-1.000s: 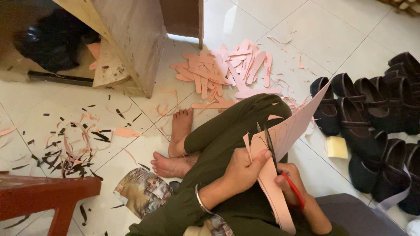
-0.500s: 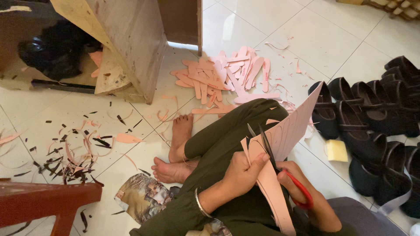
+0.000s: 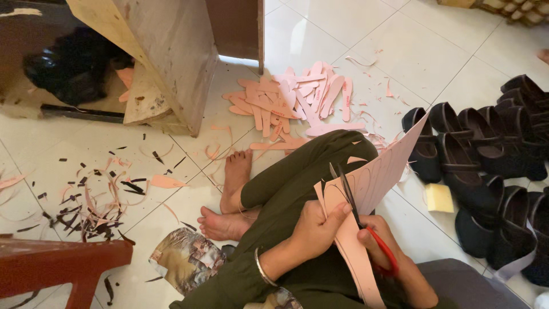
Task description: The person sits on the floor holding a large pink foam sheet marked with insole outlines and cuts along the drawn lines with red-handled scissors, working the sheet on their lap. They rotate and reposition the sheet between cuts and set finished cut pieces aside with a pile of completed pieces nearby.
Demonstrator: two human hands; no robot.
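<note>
The left hand [image 3: 313, 229] grips the near edge of a pink sheet [image 3: 372, 189], its fingers [image 3: 337, 213] closed over the card with the thumb pressed on top, a metal bangle [image 3: 261, 269] round the wrist. Just beside it, the right hand [image 3: 380, 237] holds a pair of scissors [image 3: 357, 214] by red handles, its fingers curled through the loops, and the dark blades stand partly open against the sheet. The sheet itself rises tilted above the person's lap, over a bent knee in dark green trousers [image 3: 297, 177], with a long cut strip hanging down between the hands. Left of the sheet, two bare feet [image 3: 231, 200] rest on the tiled floor [image 3: 400, 51], and further left lie black and pink trimmings [image 3: 91, 200], near a red stool [image 3: 51, 266]. Right of the sheet stand rows of black shoes [image 3: 492, 154], with a yellow sponge [image 3: 439, 198] between them and the sheet. Beyond the sheet lies a pile of pink insole cut-outs [image 3: 297, 100], and beyond that a wooden cabinet [image 3: 166, 63].
</note>
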